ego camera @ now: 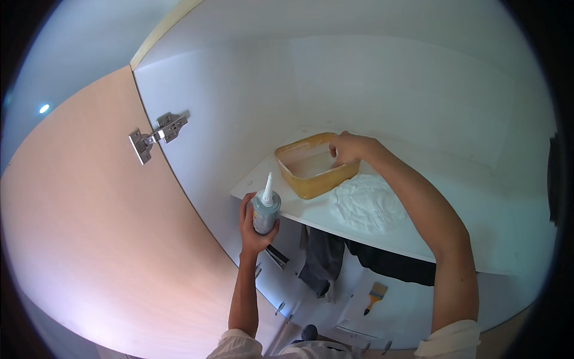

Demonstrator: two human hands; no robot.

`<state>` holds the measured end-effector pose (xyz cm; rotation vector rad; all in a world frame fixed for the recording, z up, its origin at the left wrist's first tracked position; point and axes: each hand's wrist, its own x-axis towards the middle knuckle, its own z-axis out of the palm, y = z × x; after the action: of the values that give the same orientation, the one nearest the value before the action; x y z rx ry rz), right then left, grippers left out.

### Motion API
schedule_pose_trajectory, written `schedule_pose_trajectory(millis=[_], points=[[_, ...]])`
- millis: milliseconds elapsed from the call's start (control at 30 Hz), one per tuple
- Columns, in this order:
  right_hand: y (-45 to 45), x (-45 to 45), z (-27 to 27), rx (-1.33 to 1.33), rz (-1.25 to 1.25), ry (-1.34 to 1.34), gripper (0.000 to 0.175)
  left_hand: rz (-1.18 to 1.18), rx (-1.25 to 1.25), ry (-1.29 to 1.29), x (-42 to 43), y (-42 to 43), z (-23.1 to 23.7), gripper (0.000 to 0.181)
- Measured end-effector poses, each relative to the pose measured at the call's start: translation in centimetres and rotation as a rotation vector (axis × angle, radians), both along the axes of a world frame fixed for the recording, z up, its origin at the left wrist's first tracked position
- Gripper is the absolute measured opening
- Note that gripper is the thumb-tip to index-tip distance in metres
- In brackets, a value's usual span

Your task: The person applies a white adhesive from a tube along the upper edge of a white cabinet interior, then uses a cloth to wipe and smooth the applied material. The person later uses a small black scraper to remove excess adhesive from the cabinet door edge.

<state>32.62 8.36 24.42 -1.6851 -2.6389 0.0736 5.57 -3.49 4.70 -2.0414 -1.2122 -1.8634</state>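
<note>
My left hand (255, 233) is wrapped around a sealant cartridge (265, 216), held upright just in front of the shelf edge. Its white tapered nozzle (268, 190) points up, with a bit of white at the tip. On the white cabinet shelf (444, 215) stands a yellow plastic tub (319, 182) that looks to have pale liquid inside. My right hand (352, 149) reaches over the tub's right rim, fingers bent down inside. Whether those fingers grip anything is hidden. Beside the tub, under my right forearm, lies a crumpled white heap (367, 204), its material unclear.
To the left, a wooden cabinet door (103, 215) stands open on a metal hinge (159, 134). Dark clothes (323, 258) hang beneath the shelf. Lower down, a paintbrush (376, 297) lies on a white surface. Cabinet walls close in the back and sides.
</note>
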Motion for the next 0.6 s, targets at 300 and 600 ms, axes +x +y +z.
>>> schedule_pose_trajectory(millis=[300,600], points=[[-2.2,4.3,0.5,0.005,-0.154,0.014,0.053,0.039,0.012,0.018,0.0,-0.3,0.2,0.063],[-3.0,9.1,0.6,0.024,-0.236,0.035,0.050,0.042,-0.035,0.034,-0.2,-0.4,0.1,0.067]])
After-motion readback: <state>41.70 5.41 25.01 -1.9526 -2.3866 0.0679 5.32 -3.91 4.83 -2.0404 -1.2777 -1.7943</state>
